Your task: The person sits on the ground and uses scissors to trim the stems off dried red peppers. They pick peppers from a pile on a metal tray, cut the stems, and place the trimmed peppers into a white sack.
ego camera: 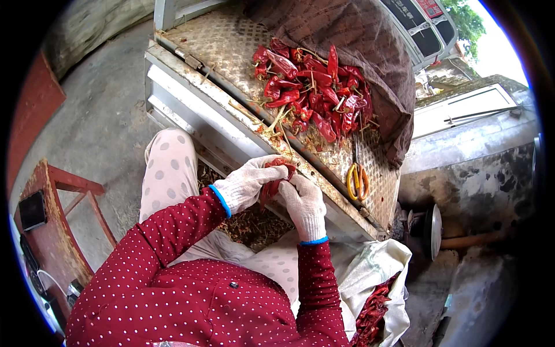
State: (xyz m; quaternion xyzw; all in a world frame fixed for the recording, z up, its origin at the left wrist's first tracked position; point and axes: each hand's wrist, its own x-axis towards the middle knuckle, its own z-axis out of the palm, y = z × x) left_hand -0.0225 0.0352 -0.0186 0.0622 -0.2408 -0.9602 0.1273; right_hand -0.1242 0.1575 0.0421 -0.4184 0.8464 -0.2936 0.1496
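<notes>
White knitted gloves with blue cuffs cover both hands. Between them, in front of the metal truck bed's edge, is a dried red chili pepper. My left hand is closed around its upper part, and the fingertips of my right hand meet the pepper from the other side. A pile of dried red chili peppers, some with pale stems, lies on the rusty textured metal bed. Scissors with yellow-orange handles rest on the bed, their blades pointing towards the pile. Loose stems lie near the bed's hinge.
A brown cloth lies behind and beside the pile. At my lower right stands an open white woven sack holding red peppers. Stem scraps cover the floor between my legs. A worn wooden bench with a phone is on the left.
</notes>
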